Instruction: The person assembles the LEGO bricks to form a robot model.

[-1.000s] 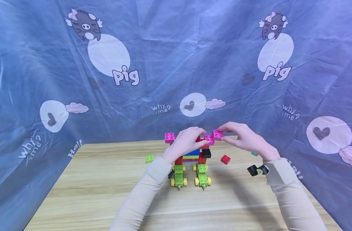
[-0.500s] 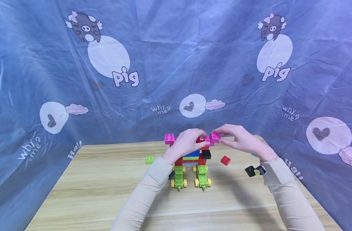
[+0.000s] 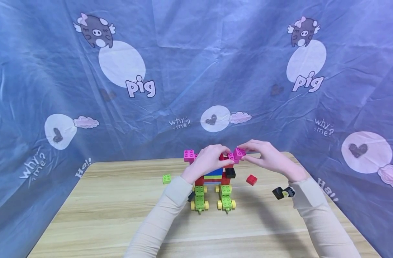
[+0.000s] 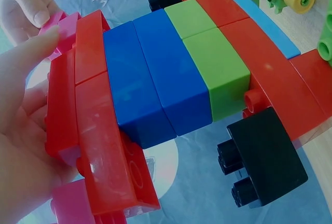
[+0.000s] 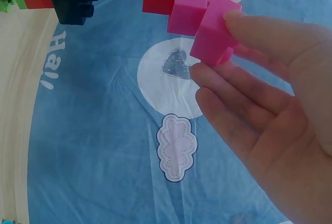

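A tall figure of toy building bricks (image 3: 213,172) stands on green wheeled bases (image 3: 199,203). My left hand (image 3: 207,161) grips its red top from behind and above; in the left wrist view the thumb (image 4: 36,47) reaches to a pink brick (image 4: 66,32) at the figure's shoulder. With thumb and fingertips my right hand (image 3: 269,157) pinches a loose pink brick (image 5: 215,31). That brick is tilted, its edge against the fixed pink brick (image 5: 188,6) at the right end. Whether the studs are engaged, I cannot tell. Another pink brick (image 3: 189,154) tops the left end.
Around the figure on the wooden table (image 3: 119,215) lie a light green brick (image 3: 166,178), a red brick (image 3: 251,179) and black pieces (image 3: 278,193) near the right sleeve. A black brick (image 4: 267,156) juts from the figure's side. A blue printed cloth (image 3: 183,71) hangs behind.
My right hand has brought the pink brick left and slightly down, from over the fixed pink brick's far corner to against it, and tilted it. The left hand keeps its hold.
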Demonstrator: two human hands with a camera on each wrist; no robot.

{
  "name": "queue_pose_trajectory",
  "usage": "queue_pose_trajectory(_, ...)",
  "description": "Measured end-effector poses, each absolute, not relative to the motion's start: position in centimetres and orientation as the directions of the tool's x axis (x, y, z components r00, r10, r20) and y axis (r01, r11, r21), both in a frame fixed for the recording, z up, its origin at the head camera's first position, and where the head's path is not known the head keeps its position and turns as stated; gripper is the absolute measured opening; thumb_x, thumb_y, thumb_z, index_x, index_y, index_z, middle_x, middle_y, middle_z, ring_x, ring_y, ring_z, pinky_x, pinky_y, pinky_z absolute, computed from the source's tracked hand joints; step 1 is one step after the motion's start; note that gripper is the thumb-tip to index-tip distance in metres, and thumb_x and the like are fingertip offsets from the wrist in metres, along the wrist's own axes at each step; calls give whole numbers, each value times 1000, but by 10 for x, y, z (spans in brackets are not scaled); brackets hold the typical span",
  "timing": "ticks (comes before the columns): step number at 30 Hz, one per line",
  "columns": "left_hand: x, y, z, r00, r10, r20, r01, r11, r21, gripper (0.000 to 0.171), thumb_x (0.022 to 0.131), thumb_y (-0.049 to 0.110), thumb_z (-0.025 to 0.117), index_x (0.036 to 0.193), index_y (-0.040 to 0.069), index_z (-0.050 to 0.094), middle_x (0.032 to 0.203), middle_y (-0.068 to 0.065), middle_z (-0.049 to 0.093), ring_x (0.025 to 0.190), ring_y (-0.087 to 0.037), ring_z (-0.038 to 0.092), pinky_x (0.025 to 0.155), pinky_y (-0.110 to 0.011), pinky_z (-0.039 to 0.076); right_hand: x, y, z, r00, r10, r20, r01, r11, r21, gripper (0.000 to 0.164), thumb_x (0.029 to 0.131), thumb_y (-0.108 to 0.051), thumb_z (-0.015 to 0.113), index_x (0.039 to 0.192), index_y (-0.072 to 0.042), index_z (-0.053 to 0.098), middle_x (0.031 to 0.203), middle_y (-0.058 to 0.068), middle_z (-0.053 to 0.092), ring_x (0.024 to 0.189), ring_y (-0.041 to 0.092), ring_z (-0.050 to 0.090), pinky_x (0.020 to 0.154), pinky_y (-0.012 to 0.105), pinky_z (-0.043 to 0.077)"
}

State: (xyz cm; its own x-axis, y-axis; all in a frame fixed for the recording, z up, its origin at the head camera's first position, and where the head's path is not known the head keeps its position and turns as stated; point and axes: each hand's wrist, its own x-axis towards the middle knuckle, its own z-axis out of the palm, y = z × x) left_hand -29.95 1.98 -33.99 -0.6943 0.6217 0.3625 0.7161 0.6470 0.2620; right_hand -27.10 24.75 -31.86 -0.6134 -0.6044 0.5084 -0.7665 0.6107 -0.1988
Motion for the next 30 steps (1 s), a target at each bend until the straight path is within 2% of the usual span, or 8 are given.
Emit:
queue_pose_trajectory(8, -301, 21, -341, -691, 617, 377, 719, 644, 263, 39, 84, 45, 65, 113, 19, 67, 104, 5, 71, 92, -8, 66, 79, -21, 55, -271, 247, -318, -617, -605, 504, -762, 619, -190, 37, 77, -13, 75, 113, -9, 66, 104, 1, 69, 90, 13, 67, 75, 35, 59)
queue_pose_trajectory(12, -301, 21, -341, -693, 612, 380, 717, 638, 281, 38, 84, 44, 66, 112, 19, 67, 102, 5, 72, 90, -7, 67, 77, -18, 54, -271, 246, -317, -615, -610, 500, -762, 623, -177, 37, 77, -13, 75, 113, -8, 66, 102, 1, 70, 88, 12, 66, 74, 29, 59)
queue_pose_trajectory(19, -302, 21, -340, -681, 619, 391, 727, 633, 265, 37, 83, 44, 66, 111, 19, 68, 100, 5, 72, 88, -7, 67, 74, -18, 54, -272, 245, -314, -610, -614, 501, -767, 616, -178, 37, 76, -12, 76, 112, -7, 67, 99, 1, 69, 85, 11, 65, 72, 33, 59)
queue_pose_trajectory(30, -302, 21, -341, -673, 622, 400, 734, 630, 253, 38, 84, 44, 66, 111, 19, 68, 101, 5, 72, 88, -7, 67, 74, -17, 54, -275, 244, -311, -597, -638, 486, -775, 614, -146, 34, 77, -12, 75, 110, -7, 67, 97, 1, 68, 81, 12, 65, 69, 25, 57)
